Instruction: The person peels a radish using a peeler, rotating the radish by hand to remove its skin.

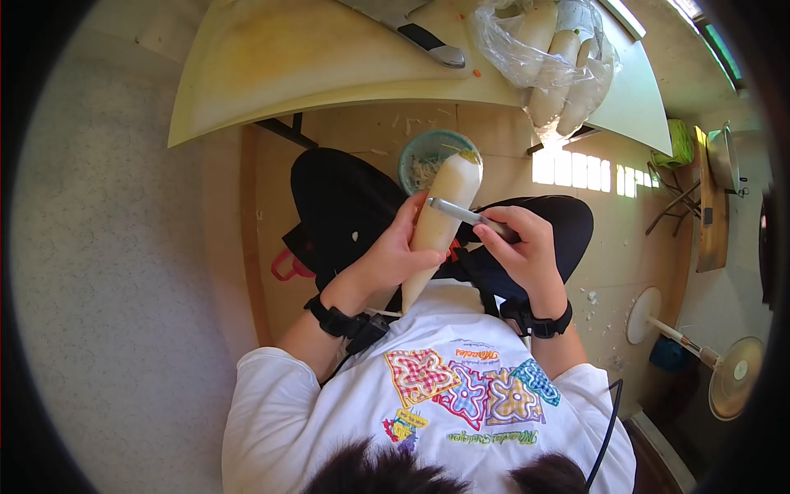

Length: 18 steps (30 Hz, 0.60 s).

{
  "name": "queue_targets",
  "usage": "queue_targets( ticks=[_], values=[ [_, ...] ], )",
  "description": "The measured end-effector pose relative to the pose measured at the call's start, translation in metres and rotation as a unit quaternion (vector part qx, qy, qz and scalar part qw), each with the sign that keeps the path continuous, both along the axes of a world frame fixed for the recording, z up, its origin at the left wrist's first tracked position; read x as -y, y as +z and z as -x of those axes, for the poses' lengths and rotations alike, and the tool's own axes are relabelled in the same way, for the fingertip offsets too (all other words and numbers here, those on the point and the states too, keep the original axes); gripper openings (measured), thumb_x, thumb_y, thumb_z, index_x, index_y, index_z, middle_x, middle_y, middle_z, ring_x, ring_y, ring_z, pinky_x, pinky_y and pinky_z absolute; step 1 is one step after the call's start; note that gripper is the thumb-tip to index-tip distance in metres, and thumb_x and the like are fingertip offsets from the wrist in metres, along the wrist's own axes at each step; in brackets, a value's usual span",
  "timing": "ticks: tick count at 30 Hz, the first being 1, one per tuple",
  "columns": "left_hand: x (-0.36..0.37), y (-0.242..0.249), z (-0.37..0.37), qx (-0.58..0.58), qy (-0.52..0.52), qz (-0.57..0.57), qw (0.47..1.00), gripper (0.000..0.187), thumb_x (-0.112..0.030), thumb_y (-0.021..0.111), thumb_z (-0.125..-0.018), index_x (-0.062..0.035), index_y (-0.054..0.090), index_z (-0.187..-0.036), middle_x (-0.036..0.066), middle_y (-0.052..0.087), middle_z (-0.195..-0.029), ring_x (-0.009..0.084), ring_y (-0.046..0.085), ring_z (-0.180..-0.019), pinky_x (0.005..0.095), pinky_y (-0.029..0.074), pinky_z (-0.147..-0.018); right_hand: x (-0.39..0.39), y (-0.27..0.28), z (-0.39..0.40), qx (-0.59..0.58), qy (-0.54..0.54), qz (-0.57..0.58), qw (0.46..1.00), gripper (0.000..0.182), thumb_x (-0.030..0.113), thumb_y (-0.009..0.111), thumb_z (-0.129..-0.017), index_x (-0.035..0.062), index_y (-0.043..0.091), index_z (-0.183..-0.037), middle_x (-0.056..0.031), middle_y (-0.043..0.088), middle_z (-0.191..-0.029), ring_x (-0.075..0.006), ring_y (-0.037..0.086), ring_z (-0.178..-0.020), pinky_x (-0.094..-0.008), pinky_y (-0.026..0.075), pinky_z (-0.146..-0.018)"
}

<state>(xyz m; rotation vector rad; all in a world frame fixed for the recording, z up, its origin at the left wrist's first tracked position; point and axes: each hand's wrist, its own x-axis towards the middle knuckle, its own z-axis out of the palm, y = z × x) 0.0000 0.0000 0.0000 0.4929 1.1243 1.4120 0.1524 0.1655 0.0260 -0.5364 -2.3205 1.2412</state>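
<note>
A large white radish (444, 202) is tilted over my lap, its leafy stub end pointing away from me and its thin tip near my shirt. My left hand (397, 251) is wrapped around the radish's lower middle. In my right hand (524, 243) is a peeler (465, 214), its handle gripped by the fingers. The peeler's head lies against the upper part of the radish. Beneath the radish's far end, a teal bowl (406, 169) on the floor holds pale peelings (424, 171), partly hidden by the radish.
Ahead stands a table (313, 78) with a knife (424, 41) and a clear plastic bag (502, 58) of several white radishes (564, 49) at its edge. A standing fan (732, 375) is at the right. White scraps (591, 298) dot the floor.
</note>
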Motion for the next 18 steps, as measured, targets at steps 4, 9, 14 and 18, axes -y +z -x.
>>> queue_targets(
  ticks=[4, 9, 14, 18],
  values=[
    [0.001, 0.004, 0.001, 0.021, -0.02, 0.017, 0.999, 0.086, -0.001, 0.063, -0.082, -0.008, 0.012, -0.151, 0.007, 0.049, -0.119, 0.0131, 0.055, -0.105, 0.0304, 0.047, -0.092, 0.002, 0.005, 0.002, 0.032, 0.021, -0.017, 0.999, 0.02, 0.016, 0.079, -0.078, 0.0045, 0.072, -0.093, -0.0081, 0.063, -0.07, -0.0171, 0.059, -0.054, -0.0265, 0.044, -0.049],
    [0.001, 0.002, -0.001, -0.011, -0.003, -0.001, 1.0, 0.087, 0.0, 0.062, -0.082, -0.006, 0.011, -0.151, 0.007, 0.046, -0.123, 0.0133, 0.052, -0.108, 0.0309, 0.047, -0.093, 0.002, -0.001, 0.003, 0.02, 0.019, -0.063, 0.998, 0.021, 0.019, 0.081, -0.076, 0.0061, 0.073, -0.092, -0.0066, 0.06, -0.065, -0.0172, 0.057, -0.05, -0.0275, 0.043, -0.046],
    [0.002, 0.003, 0.0, 0.003, -0.004, 0.003, 1.0, 0.089, 0.0, 0.062, -0.082, -0.0063, 0.008, -0.152, 0.008, 0.043, -0.128, 0.0137, 0.051, -0.11, 0.031, 0.046, -0.095, 0.003, -0.004, 0.004, 0.013, 0.005, -0.074, 0.997, 0.021, 0.02, 0.081, -0.076, 0.007, 0.073, -0.09, -0.0059, 0.057, -0.062, -0.0178, 0.056, -0.049, -0.0278, 0.042, -0.046],
    [0.002, 0.002, -0.001, -0.007, -0.002, -0.001, 1.0, 0.088, 0.0, 0.062, -0.082, -0.0061, 0.008, -0.152, 0.009, 0.042, -0.129, 0.0138, 0.051, -0.11, 0.0309, 0.046, -0.095, 0.003, -0.006, 0.004, 0.001, -0.005, -0.08, 0.997, 0.021, 0.02, 0.081, -0.075, 0.0068, 0.072, -0.09, -0.006, 0.056, -0.061, -0.018, 0.055, -0.048, -0.028, 0.042, -0.045]
  ],
)
